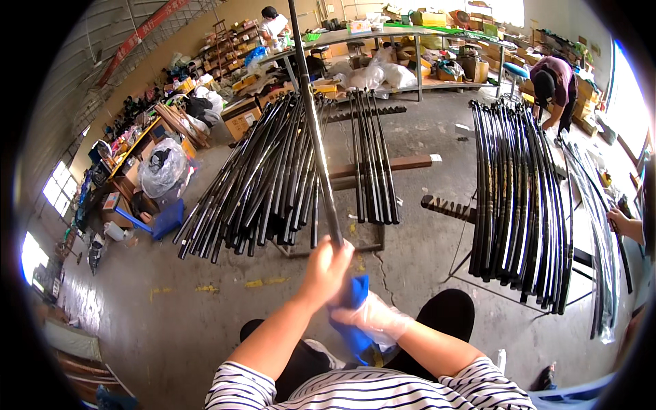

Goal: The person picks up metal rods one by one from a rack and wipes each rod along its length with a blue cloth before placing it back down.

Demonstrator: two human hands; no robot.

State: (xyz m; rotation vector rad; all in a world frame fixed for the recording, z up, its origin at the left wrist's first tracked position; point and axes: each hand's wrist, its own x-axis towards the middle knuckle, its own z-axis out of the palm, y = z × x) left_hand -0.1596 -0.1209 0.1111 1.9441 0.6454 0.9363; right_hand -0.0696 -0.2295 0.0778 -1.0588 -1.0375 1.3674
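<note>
Glossy black and tapered, a long slender pole (316, 130) rises from a bare left grip (326, 270), its long axis pointing up and away from the wearer with a slight lean to the left, its far end beyond the frame's top edge. The left grip is closed around the shaft. Just below it and nearer the torso, the right grip (377, 319), in a crinkled, see-through plastic glove, is bunched on a soft blue cloth (359, 290); blur hides whether the cloth wraps the pole, and the pole's lower end is out of sight. The left hand sits higher on the shaft, the right closer to the striped shirt (348, 395).

Ahead and to the left of the grips, a fanned stack of shiny black poles (266, 178) lies above smooth, cracked grey concrete (410, 256); straight ahead is a smaller row of slim black poles (373, 157). Well to the right, a dense rack of black, gold-flecked poles (519, 198) appears bowed, beside clear plastic sleeving (605, 287).
</note>
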